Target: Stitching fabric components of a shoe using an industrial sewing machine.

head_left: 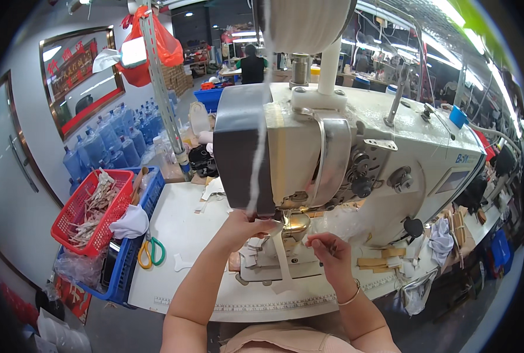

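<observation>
A large white sewing machine with a dark end cover stands over the white table. My left hand is closed at the left of the needle area, thumb and fingers pinching the top of a narrow white strip of material. The strip hangs down in front of the machine's lit metal foot area. To the right of the foot, my right hand has thumb and forefinger pressed together; whatever is between them is too small to make out. A thick white cord runs down past the machine head toward my left hand.
Scissors with green and yellow handles lie left on the white table, beside a blue crate bearing a red basket of pale pieces. Tan strips and cloth lie right. Farther back sits a person.
</observation>
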`<state>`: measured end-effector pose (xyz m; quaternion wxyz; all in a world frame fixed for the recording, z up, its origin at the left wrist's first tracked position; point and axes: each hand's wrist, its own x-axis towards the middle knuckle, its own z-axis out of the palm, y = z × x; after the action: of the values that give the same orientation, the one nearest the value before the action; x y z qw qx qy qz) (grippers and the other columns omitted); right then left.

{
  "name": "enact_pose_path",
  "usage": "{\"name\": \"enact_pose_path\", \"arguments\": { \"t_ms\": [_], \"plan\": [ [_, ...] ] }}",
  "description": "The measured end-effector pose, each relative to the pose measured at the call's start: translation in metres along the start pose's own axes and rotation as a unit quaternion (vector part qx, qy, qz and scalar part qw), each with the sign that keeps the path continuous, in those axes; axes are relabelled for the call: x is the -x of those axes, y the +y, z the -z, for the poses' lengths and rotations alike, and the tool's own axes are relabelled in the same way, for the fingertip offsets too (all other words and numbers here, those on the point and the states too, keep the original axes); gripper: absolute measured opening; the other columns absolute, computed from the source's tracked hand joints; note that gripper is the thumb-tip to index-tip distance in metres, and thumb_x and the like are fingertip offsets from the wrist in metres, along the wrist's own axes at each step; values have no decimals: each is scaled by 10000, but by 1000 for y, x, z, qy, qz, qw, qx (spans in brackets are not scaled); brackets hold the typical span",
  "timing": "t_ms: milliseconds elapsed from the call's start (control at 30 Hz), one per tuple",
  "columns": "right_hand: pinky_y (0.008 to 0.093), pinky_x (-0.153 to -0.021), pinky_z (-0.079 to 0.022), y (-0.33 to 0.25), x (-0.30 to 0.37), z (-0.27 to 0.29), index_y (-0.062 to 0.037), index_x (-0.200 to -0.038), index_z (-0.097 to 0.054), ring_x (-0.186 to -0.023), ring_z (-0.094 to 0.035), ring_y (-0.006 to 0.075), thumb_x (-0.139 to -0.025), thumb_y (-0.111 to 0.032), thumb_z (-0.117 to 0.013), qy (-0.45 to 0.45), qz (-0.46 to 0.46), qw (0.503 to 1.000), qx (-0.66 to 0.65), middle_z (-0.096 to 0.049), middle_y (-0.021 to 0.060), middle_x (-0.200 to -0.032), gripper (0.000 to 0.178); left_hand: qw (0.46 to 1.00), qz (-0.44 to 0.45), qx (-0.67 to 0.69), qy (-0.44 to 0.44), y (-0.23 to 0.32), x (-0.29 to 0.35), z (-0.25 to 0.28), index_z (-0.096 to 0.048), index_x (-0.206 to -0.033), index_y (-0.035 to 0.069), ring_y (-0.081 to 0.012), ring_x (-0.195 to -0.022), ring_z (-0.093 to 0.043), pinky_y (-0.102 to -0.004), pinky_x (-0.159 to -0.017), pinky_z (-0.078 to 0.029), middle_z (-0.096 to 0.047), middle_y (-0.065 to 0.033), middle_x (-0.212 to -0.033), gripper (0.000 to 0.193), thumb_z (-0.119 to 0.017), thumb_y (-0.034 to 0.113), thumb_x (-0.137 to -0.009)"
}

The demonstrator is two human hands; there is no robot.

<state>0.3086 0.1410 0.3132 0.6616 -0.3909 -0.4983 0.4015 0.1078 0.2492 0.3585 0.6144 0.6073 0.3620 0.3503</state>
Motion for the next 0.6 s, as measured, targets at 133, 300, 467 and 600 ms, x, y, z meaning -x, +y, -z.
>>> {"name": "enact_pose_path", "arguments": {
  "t_ms": [133, 300, 467, 600],
  "plan": [
    [156, -544, -362, -4, 3, -1, -28, -954, -645, -615, -462, 15, -824, -48, -657, -38, 107, 973, 199, -634, 12, -851, 133, 996, 57, 16, -65, -14, -1, 6, -629, -887, 58, -79, -607, -536, -216, -547, -436, -576, 7, -719, 158, -674, 195, -821],
    [292, -624, -485, -20, 1, -15, -71, -950, -641, -740, -544, 229, -679, -77, -734, -49, 324, 822, 466, -615, 52, -975, 286, 993, 42, 92, -57, -20, 18, -17, -550, -835, 59, -75, -525, -490, -209, -463, -373, -508, 14, -650, 169, -628, 207, -859],
    [276, -616, -484, -3, -3, -6, -91, -1015, -624, -731, -527, 193, -615, -59, -663, -46, 418, 710, 566, -595, -8, -1063, 402, 995, 12, 84, -45, -25, 18, -23, -527, -825, 56, -66, -514, -473, -210, -445, -359, -506, 6, -656, 174, -619, 198, -865],
    [273, -616, -483, -7, -12, -11, -98, -1005, -622, -735, -520, 186, -616, -67, -647, -39, 420, 704, 571, -591, -18, -1052, 391, 998, 10, 60, -13, -30, 8, -22, -583, -879, 54, -58, -528, -471, -200, -452, -356, -532, 11, -685, 142, -620, 189, -855]
  ]
}}
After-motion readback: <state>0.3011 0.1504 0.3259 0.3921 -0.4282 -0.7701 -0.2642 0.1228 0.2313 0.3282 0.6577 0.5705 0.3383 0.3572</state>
